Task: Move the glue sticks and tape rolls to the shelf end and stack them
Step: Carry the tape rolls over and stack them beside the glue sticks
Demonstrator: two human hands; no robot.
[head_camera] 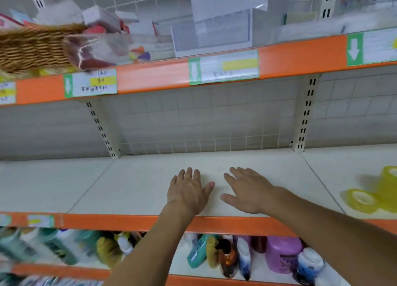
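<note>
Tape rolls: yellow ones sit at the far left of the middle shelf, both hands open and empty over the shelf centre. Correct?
One thing is off: the yellow tape rolls sit at the far right of the middle shelf, not the left. The head view shows this. The rest holds: left hand and right hand are both open and empty over the shelf centre.

A: Tape rolls (374,194)?
B: Yellow-tinted clear, blurred, at far right of white shelf (133,184). One flat near front, pale core up; more stacked just behind, cut by frame edge.
A: Glue sticks?
B: Not discernible.
</note>
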